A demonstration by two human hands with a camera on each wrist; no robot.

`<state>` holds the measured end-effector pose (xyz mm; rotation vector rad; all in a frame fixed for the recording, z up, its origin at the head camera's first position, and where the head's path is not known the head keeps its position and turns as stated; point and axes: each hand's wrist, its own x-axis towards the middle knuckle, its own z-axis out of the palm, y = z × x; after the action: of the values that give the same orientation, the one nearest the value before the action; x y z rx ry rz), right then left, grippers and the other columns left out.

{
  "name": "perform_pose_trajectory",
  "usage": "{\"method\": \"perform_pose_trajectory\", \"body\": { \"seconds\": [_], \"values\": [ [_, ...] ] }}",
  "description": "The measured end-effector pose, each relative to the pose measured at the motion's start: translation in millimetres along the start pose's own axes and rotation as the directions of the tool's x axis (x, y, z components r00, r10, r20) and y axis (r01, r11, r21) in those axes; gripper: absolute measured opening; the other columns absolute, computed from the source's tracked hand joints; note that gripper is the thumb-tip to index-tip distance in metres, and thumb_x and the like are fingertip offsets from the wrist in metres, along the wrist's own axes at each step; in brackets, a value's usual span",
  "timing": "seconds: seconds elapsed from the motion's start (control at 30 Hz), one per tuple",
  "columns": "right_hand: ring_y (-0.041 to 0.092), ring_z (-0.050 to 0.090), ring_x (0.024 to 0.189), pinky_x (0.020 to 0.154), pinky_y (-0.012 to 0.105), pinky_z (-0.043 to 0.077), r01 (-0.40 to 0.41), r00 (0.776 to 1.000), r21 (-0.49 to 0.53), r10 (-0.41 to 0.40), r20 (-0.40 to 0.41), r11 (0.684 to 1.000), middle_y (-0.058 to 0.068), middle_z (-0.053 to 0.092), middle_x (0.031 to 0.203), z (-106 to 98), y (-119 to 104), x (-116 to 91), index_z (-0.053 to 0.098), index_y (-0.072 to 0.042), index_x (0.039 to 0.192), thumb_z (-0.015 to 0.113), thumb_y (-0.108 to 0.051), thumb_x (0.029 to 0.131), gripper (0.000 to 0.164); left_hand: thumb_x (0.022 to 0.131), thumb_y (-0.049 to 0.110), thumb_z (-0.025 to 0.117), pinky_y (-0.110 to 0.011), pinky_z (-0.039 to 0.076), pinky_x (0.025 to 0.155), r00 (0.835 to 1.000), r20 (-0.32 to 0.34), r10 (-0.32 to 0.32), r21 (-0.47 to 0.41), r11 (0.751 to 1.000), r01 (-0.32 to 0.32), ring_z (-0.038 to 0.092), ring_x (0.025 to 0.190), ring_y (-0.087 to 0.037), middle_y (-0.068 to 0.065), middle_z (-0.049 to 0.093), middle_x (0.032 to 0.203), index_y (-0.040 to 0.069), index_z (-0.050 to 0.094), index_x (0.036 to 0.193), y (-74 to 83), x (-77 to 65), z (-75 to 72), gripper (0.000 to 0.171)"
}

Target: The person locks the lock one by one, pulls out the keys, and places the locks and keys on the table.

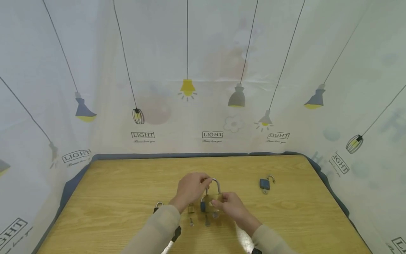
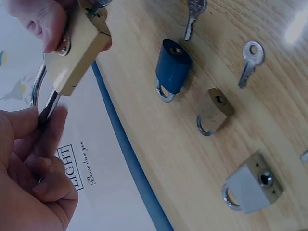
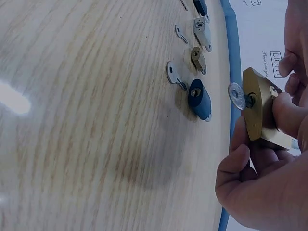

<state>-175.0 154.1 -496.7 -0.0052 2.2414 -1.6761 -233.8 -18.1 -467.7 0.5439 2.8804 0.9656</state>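
Observation:
A large brass padlock (image 1: 209,209) is held up over the table between both hands. My right hand (image 1: 234,210) grips its body, thumb on the front face. My left hand (image 1: 191,187) pinches the curved steel shackle (image 1: 218,185) at the top. A key (image 3: 236,96) sticks out of the padlock's keyway in the right wrist view. Whether the shackle is latched cannot be told. Behind the held lock, on the table, lie a blue padlock (image 2: 173,70), a small brass padlock (image 2: 214,110) and a silver padlock (image 2: 245,187), their shackles seated.
Loose keys (image 2: 251,57) lie in front of the padlocks on the wooden table (image 1: 127,187). Farther right rests another blue padlock (image 1: 264,184), its shackle swung out and a key in it. A dark padlock (image 1: 156,209) is partly covered by my left sleeve. Printed sheeting (image 1: 177,116) surrounds the table.

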Motion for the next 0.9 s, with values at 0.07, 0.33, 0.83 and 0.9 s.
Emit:
{"method": "perform_pose_trajectory", "body": {
  "seconds": [0.07,0.33,0.83,0.9],
  "values": [
    [0.016,0.058,0.083,0.075,0.034,0.048,-0.003,1.000,-0.007,0.003,-0.025,1.000,0.004,0.067,0.088,2,1,0,0.064,0.001,0.095,0.064,-0.026,0.094,0.028,0.098,0.037,0.056,-0.026,0.048,0.062,1.000,-0.013,0.005,0.017,1.000,-0.005,0.063,0.080,-0.008,0.009,0.074,0.093,0.022,0.074,0.105,1.3,0.4,0.3,0.025],
    [0.018,0.063,0.088,0.080,0.037,0.052,0.016,0.994,-0.003,-0.016,-0.109,1.000,0.008,0.072,0.095,10,2,-2,0.066,0.001,0.100,0.064,-0.026,0.093,0.028,0.098,0.032,0.058,-0.023,0.046,0.061,0.998,-0.042,0.056,0.025,0.998,-0.055,0.060,0.076,-0.006,0.005,0.075,0.104,0.021,0.074,0.109,3.9,-2.1,-0.6,0.022],
    [0.017,0.064,0.090,0.083,0.037,0.050,0.035,0.991,-0.044,-0.041,-0.126,0.998,0.007,0.073,0.095,13,-1,-7,0.067,0.002,0.106,0.062,-0.025,0.094,0.030,0.099,0.026,0.056,-0.016,0.035,0.046,0.973,-0.051,0.224,0.307,0.931,-0.198,0.041,0.050,-0.002,0.009,0.063,0.066,0.019,0.071,0.101,2.6,-3.4,4.3,0.017],
    [0.019,0.065,0.091,0.084,0.040,0.051,0.040,0.992,-0.045,-0.045,-0.120,0.998,0.009,0.073,0.098,13,-1,-8,0.066,0.002,0.108,0.062,-0.026,0.094,0.032,0.099,0.025,0.056,-0.016,0.034,0.045,0.970,-0.052,0.238,0.323,0.923,-0.210,0.040,0.049,-0.002,0.010,0.059,0.063,0.018,0.071,0.098,2.6,-3.8,4.9,0.016]
  ]
}}
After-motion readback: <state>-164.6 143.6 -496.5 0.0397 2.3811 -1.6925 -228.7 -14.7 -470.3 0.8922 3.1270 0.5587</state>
